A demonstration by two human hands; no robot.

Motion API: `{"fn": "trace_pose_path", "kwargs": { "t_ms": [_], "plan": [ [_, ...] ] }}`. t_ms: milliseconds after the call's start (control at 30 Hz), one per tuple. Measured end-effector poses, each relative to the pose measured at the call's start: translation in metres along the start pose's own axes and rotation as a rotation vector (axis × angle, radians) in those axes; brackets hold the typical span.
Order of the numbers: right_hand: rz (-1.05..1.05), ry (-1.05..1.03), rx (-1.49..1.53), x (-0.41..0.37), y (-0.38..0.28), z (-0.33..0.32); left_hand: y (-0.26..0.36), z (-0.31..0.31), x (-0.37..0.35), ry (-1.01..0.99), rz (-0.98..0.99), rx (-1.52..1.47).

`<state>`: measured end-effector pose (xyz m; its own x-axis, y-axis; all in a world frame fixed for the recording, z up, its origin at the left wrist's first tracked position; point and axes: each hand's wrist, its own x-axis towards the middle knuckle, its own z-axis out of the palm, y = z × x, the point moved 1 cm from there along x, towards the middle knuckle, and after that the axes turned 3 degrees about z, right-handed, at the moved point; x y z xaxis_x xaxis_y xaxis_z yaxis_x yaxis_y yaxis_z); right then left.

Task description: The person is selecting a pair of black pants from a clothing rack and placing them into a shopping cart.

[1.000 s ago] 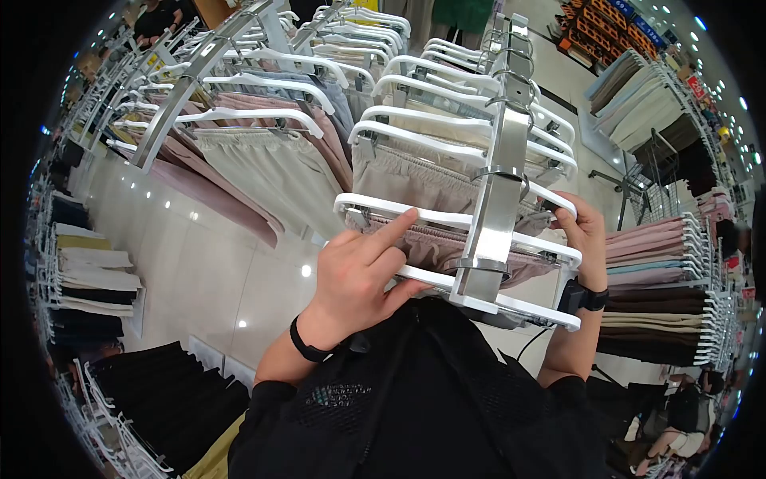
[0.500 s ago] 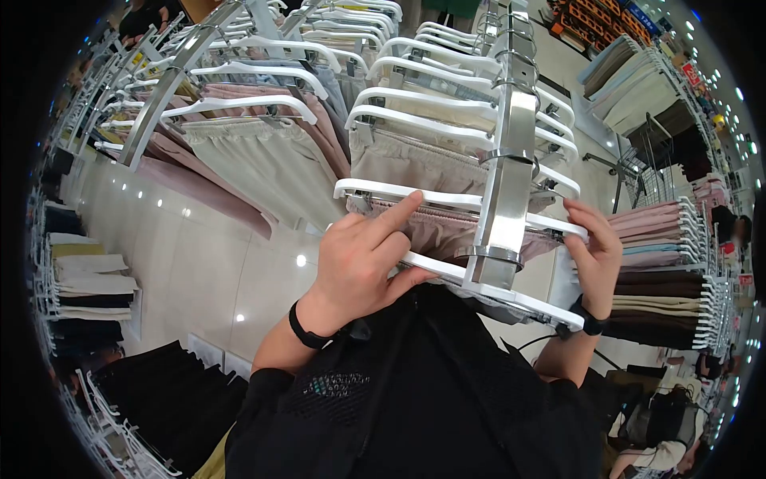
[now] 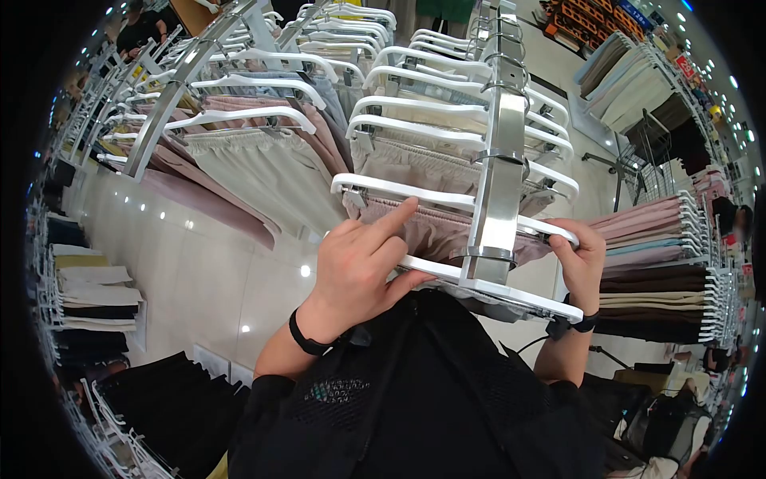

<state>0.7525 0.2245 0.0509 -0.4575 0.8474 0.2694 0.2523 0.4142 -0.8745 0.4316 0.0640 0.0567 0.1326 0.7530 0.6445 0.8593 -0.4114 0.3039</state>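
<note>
Two white hangers are at my hands on the near end of a metal rail [image 3: 501, 152]. My left hand [image 3: 355, 267] is curled around the left part of the nearest hanger [image 3: 523, 299], its thumb along the bar. Its index finger stretches to the second hanger [image 3: 403, 189], which carries pinkish trousers [image 3: 431, 231] with a gathered waist. At that hanger's right end, my right hand [image 3: 582, 259] pinches the bar between thumb and fingers. Grey cloth hangs under the nearest hanger, mostly out of sight. Behind the pinkish pair hang beige trousers [image 3: 415, 160].
More hangers fill the rail farther back. A neighbouring rack [image 3: 159, 120] holds pale trousers [image 3: 247, 172] on the left. Folded-looking rows of garments [image 3: 650, 283] and a wire cart [image 3: 654, 176] stand on the right. Black garments [image 3: 171, 407] hang at lower left. A person [image 3: 137, 32] is far back.
My right hand has shifted slightly left and its fingers have closed more on the second hanger's end. My left hand has barely moved. The view has shifted a little.
</note>
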Motion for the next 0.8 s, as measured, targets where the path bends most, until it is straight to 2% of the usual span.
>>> {"fn": "trace_pose_path", "kwargs": {
  "t_ms": [167, 233, 367, 467, 533, 567, 633, 700, 733, 767, 800],
  "plan": [
    [-0.030, 0.028, 0.010, 0.002, 0.001, 0.006, 0.001, -0.002, -0.002, 0.013, 0.013, -0.005],
    [0.049, 0.065, -0.031, 0.003, 0.001, 0.007, 0.001, -0.002, -0.003, 0.003, 0.022, -0.009],
    [0.001, 0.074, -0.059, 0.005, -0.001, 0.008, 0.002, -0.002, -0.002, 0.016, 0.017, 0.000],
    [0.044, -0.003, -0.086, 0.004, -0.002, 0.005, 0.000, -0.002, -0.003, 0.028, 0.029, -0.009],
    [-0.116, 0.079, 0.018, 0.004, -0.011, 0.004, -0.001, -0.002, -0.003, 0.030, 0.045, -0.006],
    [-0.103, 0.068, 0.025, -0.002, -0.016, 0.000, -0.003, 0.000, -0.003, 0.049, 0.044, -0.026],
    [-0.204, 0.235, 0.143, -0.014, -0.025, -0.018, -0.002, -0.001, -0.003, 0.038, 0.035, -0.021],
    [-0.294, -0.015, 0.229, -0.031, -0.026, -0.039, -0.003, -0.002, -0.003, 0.040, 0.037, -0.013],
    [-0.241, -0.168, 0.238, -0.033, -0.034, -0.041, -0.003, -0.001, -0.003, 0.043, 0.040, -0.013],
    [-0.239, -0.161, 0.235, -0.033, -0.039, -0.041, -0.003, 0.000, -0.003, 0.041, 0.045, -0.018],
    [-0.195, -0.281, 0.166, -0.032, -0.041, -0.036, -0.004, 0.000, -0.002, 0.048, 0.047, -0.012]
  ]
}}
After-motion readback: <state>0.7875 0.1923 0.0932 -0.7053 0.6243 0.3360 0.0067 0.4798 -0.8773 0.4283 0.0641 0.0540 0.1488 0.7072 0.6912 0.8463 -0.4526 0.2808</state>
